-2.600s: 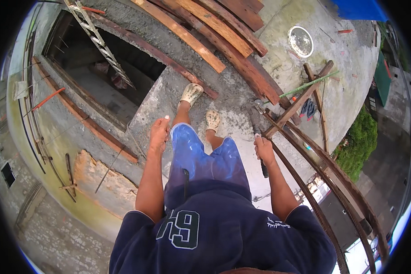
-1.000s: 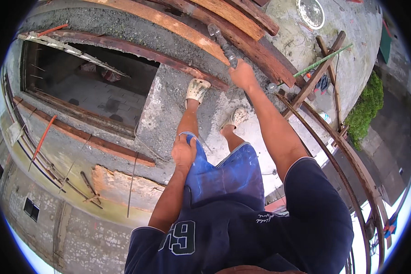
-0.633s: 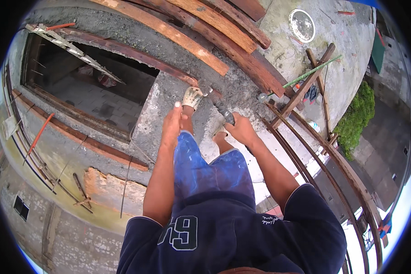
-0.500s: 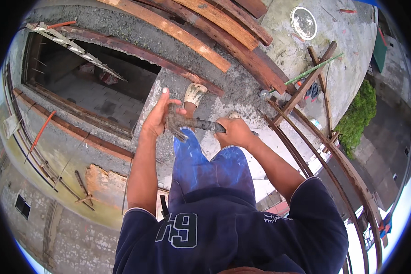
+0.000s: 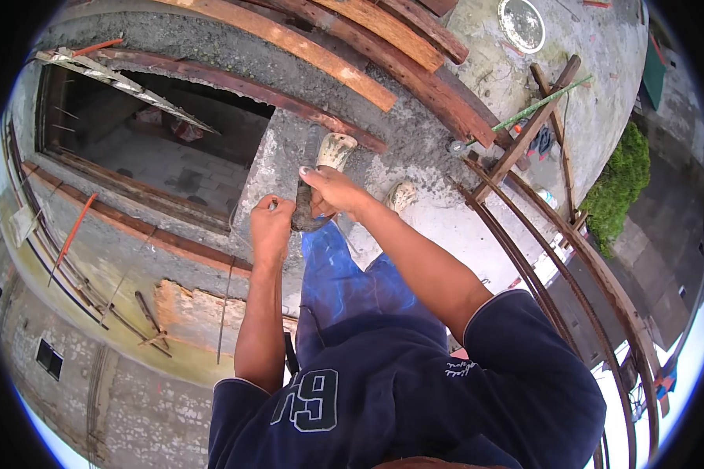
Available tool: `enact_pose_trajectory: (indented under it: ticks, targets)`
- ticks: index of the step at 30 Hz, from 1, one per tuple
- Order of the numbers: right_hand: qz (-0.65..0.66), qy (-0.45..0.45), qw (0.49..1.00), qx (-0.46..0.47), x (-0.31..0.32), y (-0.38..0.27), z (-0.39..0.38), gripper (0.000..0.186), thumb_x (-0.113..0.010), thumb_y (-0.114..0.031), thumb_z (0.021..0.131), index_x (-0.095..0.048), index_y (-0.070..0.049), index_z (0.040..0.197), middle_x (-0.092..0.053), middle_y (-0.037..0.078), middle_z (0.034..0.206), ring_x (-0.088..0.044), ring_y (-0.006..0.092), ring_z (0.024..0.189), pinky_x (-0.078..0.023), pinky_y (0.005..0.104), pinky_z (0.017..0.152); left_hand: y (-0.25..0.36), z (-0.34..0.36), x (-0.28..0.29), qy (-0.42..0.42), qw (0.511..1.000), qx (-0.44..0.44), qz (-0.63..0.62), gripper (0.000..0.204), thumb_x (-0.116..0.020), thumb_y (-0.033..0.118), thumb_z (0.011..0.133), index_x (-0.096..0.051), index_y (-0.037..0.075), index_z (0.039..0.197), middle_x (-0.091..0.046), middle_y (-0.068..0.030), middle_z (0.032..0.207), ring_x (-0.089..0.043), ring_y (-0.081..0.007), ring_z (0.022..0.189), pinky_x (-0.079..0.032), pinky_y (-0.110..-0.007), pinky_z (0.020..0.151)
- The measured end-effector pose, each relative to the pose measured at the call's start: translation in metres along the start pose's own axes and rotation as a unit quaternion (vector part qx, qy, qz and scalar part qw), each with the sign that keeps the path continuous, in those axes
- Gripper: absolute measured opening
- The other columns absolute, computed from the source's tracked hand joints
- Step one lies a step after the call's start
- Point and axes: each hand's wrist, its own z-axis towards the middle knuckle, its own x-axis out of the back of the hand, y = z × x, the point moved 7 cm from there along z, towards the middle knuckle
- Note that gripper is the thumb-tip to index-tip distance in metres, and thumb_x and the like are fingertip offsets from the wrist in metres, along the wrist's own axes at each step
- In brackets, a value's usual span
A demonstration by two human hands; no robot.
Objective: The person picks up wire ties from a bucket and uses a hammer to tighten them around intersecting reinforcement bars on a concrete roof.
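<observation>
Black-grey hammer [image 5: 309,222]: held in the right hand [image 5: 330,192]; its lower end is placed just beside the left hand [image 5: 272,228], its middle is hidden by the right fingers, and which end is the head cannot be told.
Right hand: closed around the hammer, with the thumb laid against it.
Left hand: curled, thumb and forefinger brought together in a small loop; whether anything is pinched there cannot be told.
Step in hand: judged to be a handling of the hammer close to the left hand, no blow being struck.
Next move's call: a firm right grip seems to be needed, with the left fingers kept clear.
Mottled clog [image 5: 338,148]: seen just beyond the right hand.
Rectangular opening [image 5: 172,144]: set beyond the left hand and to its left, edged on the far side by a reddish board [image 5: 235,91].
Wooden planks [image 5: 352,72]: laid well beyond the right hand.
Crossed timbers [image 5: 526,145]: placed well to the right of the right hand, with a green rod [image 5: 541,103] beside them.
</observation>
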Motion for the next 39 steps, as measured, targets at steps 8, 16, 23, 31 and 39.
enact_pose_trajectory:
  ticks: [8, 16, 23, 31, 39]
  targets:
    - [-0.175, 0.199, 0.955, 0.136, 0.018, -0.018, 0.037, 0.069, -0.05, -0.042, 0.086, -0.054, 0.012, 0.13, -0.062, 0.035, 0.114, -0.059, 0.0454, 0.112, -0.039, 0.0421, 0.104, 0.048, 0.038, -0.049, -0.027, 0.998, -0.037, 0.051, 0.013, -0.064, 0.008, 0.077, -0.058, -0.002, 0.07, -0.053, 0.001, 0.064, -0.042, -0.0066, 0.059, -0.034, -0.029, 0.05]
    - [-0.197, 0.214, 0.949, 0.125, 0.027, -0.028, 0.024, 0.065, -0.05, -0.041, 0.086, -0.058, 0.01, 0.124, -0.064, 0.034, 0.109, -0.061, 0.0432, 0.11, -0.039, 0.0453, 0.103, 0.061, 0.034, -0.063, -0.039, 0.997, -0.032, 0.054, 0.012, -0.064, 0.007, 0.077, -0.058, -0.002, 0.071, -0.054, 0.0009, 0.065, -0.043, -0.0058, 0.06, -0.035, -0.028, 0.051]
    - [-0.206, 0.204, 0.949, 0.125, 0.029, -0.03, 0.027, 0.064, -0.051, -0.04, 0.086, -0.058, 0.01, 0.124, -0.065, 0.034, 0.107, -0.062, 0.043, 0.11, -0.04, 0.045, 0.102, 0.062, 0.035, -0.062, -0.026, 0.994, -0.033, 0.099, 0.013, -0.064, 0.008, 0.078, -0.059, -0.003, 0.072, -0.055, 0.0004, 0.066, -0.044, -0.0053, 0.06, -0.035, -0.028, 0.05]
    - [-0.037, 0.209, 0.972, 0.097, 0.05, -0.057, 0.068, 0.048, -0.058, -0.031, 0.088, -0.063, 0.014, 0.104, -0.066, 0.031, 0.102, -0.065, 0.0374, 0.093, -0.049, 0.0407, 0.079, 0.079, 0.087, -0.089, 0.032, 0.991, -0.063, 0.116, 0.031, -0.073, 0.02, 0.075, -0.064, -0.007, 0.088, -0.065, -0.011, 0.077, -0.061, -0.0175, 0.071, -0.049, -0.034, 0.066]
    - [0.205, 0.212, 0.952, 0.08, 0.062, -0.073, 0.099, 0.056, -0.064, -0.034, 0.088, -0.062, 0.018, 0.108, -0.066, 0.026, 0.113, -0.065, 0.0283, 0.101, -0.049, 0.0376, 0.08, 0.141, 0.109, -0.134, 0.131, 0.896, -0.157, 0.393, 0.042, -0.07, 0.03, 0.076, -0.062, -0.002, 0.101, -0.07, -0.0223, 0.101, -0.067, -0.0374, 0.099, -0.05, -0.045, 0.087]
